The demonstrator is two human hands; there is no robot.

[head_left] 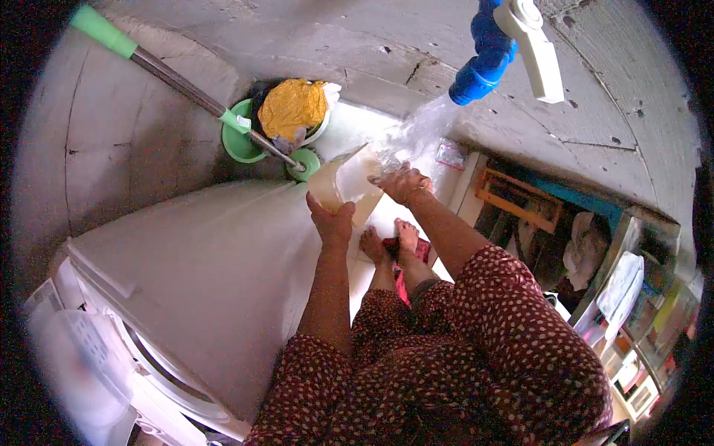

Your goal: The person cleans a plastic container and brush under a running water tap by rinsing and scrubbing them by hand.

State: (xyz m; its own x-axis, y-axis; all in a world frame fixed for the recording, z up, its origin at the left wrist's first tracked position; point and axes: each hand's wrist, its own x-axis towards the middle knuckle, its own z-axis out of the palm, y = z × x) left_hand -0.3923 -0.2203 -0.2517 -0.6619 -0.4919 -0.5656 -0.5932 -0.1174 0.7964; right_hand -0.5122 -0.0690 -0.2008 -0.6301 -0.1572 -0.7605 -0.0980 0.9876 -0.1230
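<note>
Water pours from a blue tap point(476, 78) with a white lever handle point(539, 56) at the upper right. Below it, my left hand point(332, 221) grips the lower left side of a translucent, yellowish container point(326, 182), which is tilted. My right hand point(403, 183) is at the container's right side under the stream, its fingers spread near the opening. Splashing water partly blurs the fingertips and the container's rim.
A mop with a green handle point(104, 31) leans at the left. Beside it, green bins point(242, 149) hold a yellow bag point(294, 108). A white machine point(160, 372) stands lower left; a shelf point(520, 201) with cloths is at the right.
</note>
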